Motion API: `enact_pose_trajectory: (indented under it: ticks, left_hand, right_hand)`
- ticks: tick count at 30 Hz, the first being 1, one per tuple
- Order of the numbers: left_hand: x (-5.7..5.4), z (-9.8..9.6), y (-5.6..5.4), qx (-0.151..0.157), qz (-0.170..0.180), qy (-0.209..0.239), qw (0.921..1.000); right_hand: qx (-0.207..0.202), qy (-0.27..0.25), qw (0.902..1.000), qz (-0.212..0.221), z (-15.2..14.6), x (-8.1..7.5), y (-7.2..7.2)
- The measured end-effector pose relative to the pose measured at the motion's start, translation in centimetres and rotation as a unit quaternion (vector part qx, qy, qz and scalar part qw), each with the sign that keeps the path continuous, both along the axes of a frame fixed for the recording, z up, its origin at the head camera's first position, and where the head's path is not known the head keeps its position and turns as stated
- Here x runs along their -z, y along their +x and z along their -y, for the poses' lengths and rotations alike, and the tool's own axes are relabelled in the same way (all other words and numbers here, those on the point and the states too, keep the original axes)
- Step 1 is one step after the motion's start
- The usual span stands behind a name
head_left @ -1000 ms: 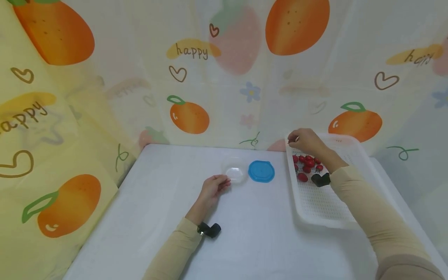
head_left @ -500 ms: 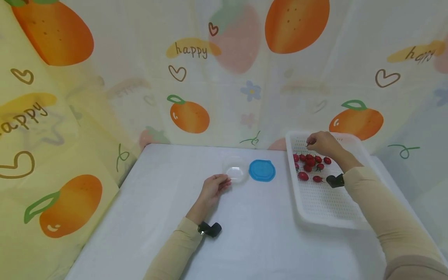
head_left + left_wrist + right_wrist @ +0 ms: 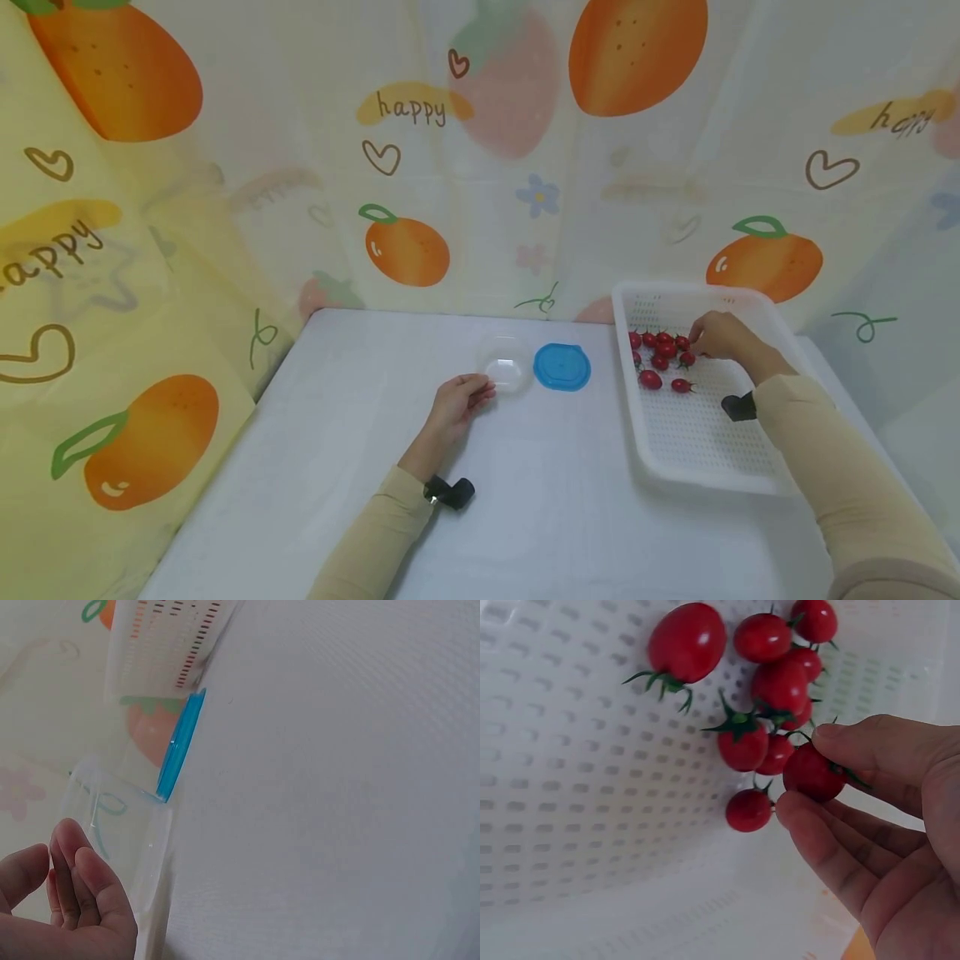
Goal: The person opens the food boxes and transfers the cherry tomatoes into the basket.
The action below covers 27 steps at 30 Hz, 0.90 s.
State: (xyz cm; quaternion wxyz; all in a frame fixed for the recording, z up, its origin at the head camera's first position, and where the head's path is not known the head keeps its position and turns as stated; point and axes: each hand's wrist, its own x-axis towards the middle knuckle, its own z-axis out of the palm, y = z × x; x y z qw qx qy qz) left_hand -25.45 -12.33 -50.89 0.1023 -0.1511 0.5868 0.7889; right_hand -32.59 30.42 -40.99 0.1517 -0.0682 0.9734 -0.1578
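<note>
Thumb and fingertips of my left hand (image 3: 459,402) pinch the near rim of a small clear plastic container (image 3: 507,365). Fingers and container wall (image 3: 131,840) overlap in the left wrist view. Over a white perforated basket (image 3: 675,442), my right hand (image 3: 726,340) pinches one red cherry tomato (image 3: 810,772) with a green stem. Several more cherry tomatoes (image 3: 665,350) lie grouped in the basket's left part, the nearest just beyond my right fingertips. A big one (image 3: 688,643) sits a little apart in the right wrist view.
A blue lid (image 3: 562,367) lies flat between the container and the basket on the white-covered table (image 3: 570,508). Behind stands a fruit-printed curtain (image 3: 480,192), close to the basket's far side.
My right hand has moved from the basket's far left rim rightward and then down to the tomatoes, where it now pinches one. The left hand has stayed at the container.
</note>
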Motion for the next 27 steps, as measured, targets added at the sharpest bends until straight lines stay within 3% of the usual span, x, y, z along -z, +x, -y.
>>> enact_pose_trajectory:
  ticks: [15,27]
  left_hand:
    - [-0.3,-0.2,0.0,-0.001,0.004,-0.007,1.0]
    - [-0.3,-0.1,0.1,0.004,0.002,-0.002,1.0]
  right_hand:
    - [0.05,-0.02,0.9945,0.09,-1.2,2.0,0.4]
    - [0.053,-0.018,0.9947,0.087,-1.2,3.1,0.4]
